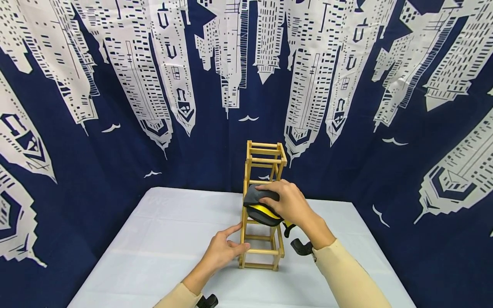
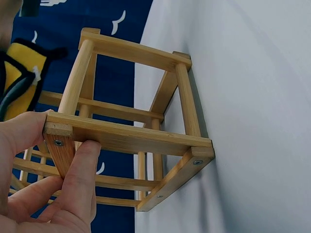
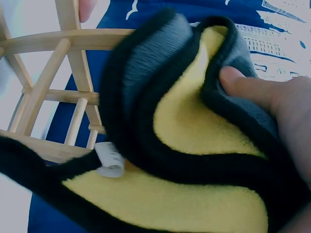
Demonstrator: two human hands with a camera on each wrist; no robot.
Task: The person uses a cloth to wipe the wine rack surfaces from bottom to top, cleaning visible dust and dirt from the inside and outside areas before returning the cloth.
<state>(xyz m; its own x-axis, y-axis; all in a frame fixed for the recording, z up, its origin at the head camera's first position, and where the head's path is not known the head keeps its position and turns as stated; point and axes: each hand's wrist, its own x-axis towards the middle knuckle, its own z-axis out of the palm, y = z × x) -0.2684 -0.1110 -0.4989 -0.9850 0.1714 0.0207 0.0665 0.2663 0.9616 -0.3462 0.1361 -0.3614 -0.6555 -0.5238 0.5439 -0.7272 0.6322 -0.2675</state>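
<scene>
A tall bamboo rack [image 1: 259, 252] with several open tiers stands upright on the table. My left hand [image 1: 223, 250] grips its near left post low down; in the left wrist view, the thumb and fingers [image 2: 80, 174] lie on either side of the wood. In my right hand [image 1: 289, 203] is a folded cleaning cloth [image 1: 256, 199], grey on one side and yellow on the other with black edging, held against the rack at middle height. The right wrist view shows the cloth's loose folds [image 3: 194, 194] and a small white tag [image 3: 111, 159]. Some of my right fingers are hidden.
The table [image 1: 173, 239] has a white cover. Behind and beside it hangs a dark blue curtain [image 1: 215, 162] printed with white buildings and birds. Black wrist mounts [image 1: 302, 247] sit on both forearms.
</scene>
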